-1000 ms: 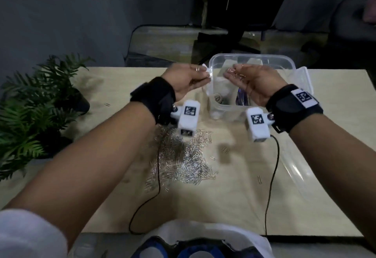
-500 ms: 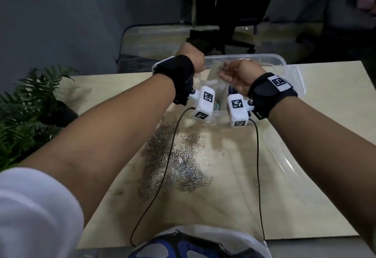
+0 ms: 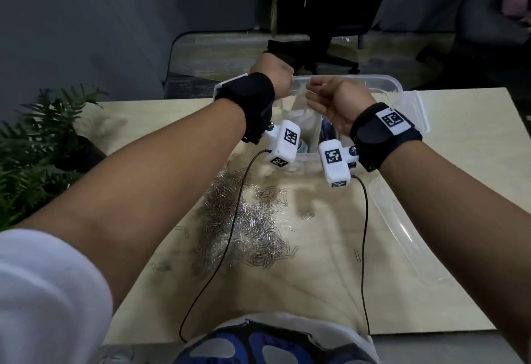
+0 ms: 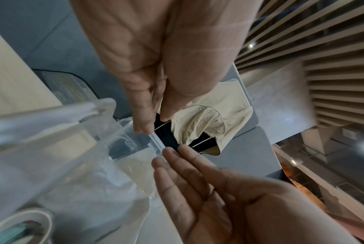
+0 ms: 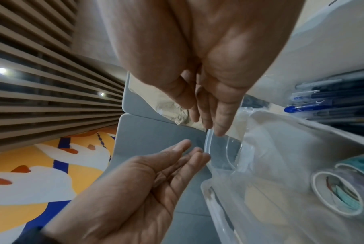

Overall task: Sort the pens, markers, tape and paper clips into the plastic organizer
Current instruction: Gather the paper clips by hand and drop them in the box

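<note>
Clear plastic organizer (image 3: pixel 408 99) stood at far table edge, open-topped, walls translucent. Blue and dark pens (image 5: pixel 331 102) lay stacked in one compartment, roughly parallel. Tape (image 5: pixel 337 193) rolls lay in adjoining compartment, white-cored, one teal, one pale patterned. Silver paper clips (image 3: pixel 244 220) lay heaped on table just before organizer, outside it, with stray clips (image 3: pixel 308 215) scattered apart to right of heap. Markers not discernible.

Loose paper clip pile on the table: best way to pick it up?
Scoop the paper clip pile from its two flanks, palms cupped toward each other, fingers sliding flat along the table. The clips lie thin and tangled in a low heap, so pinching from above would lift only a few.
</note>
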